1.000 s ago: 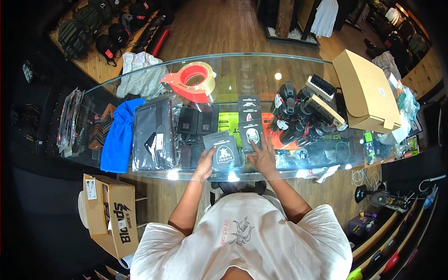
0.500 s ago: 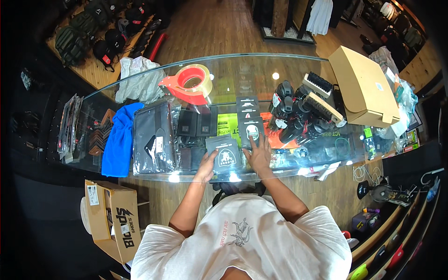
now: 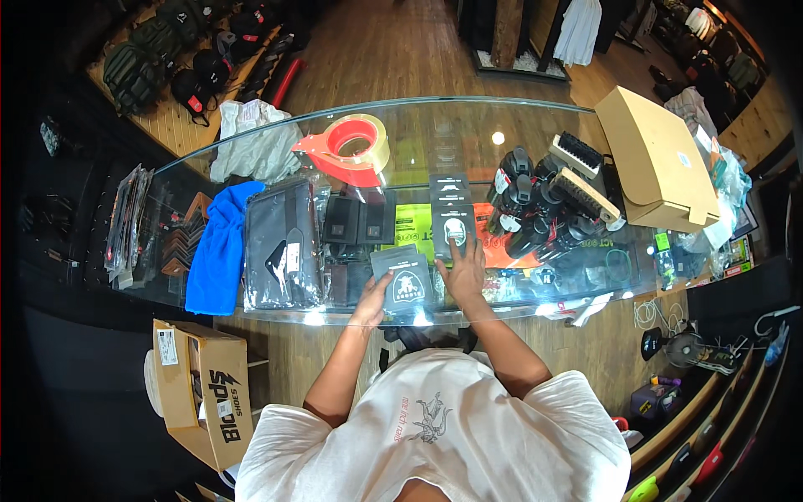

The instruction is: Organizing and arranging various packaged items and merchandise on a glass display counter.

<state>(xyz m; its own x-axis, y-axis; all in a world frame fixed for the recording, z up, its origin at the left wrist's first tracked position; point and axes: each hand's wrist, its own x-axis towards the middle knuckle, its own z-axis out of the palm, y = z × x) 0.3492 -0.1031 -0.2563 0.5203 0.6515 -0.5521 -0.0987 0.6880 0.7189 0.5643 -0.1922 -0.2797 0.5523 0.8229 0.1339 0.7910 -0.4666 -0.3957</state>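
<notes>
My left hand (image 3: 370, 301) grips the left edge of a flat dark grey packet (image 3: 409, 289) with a white emblem, thumb on top. The packet is just above the near edge of the glass counter (image 3: 335, 316). To its right, my right hand (image 3: 466, 278) lies with fingers stretched over the near end of a similar dark packet (image 3: 452, 226). That one is the nearest in an overlapping row of dark packets running away from me. Whether my right fingertips press on it or only rest there, I cannot tell.
Left of my hands are two black boxes (image 3: 343, 219), a plastic-wrapped black pouch (image 3: 280, 243) and a blue cloth (image 3: 219, 259). A red tape dispenser (image 3: 351, 155) sits farther back. Right are black bottles (image 3: 512, 188), brushes (image 3: 584, 195) and a cardboard box (image 3: 657, 159).
The whole view has shifted slightly, with the counter items appearing a little farther right. Both hands stay at the same packets.
</notes>
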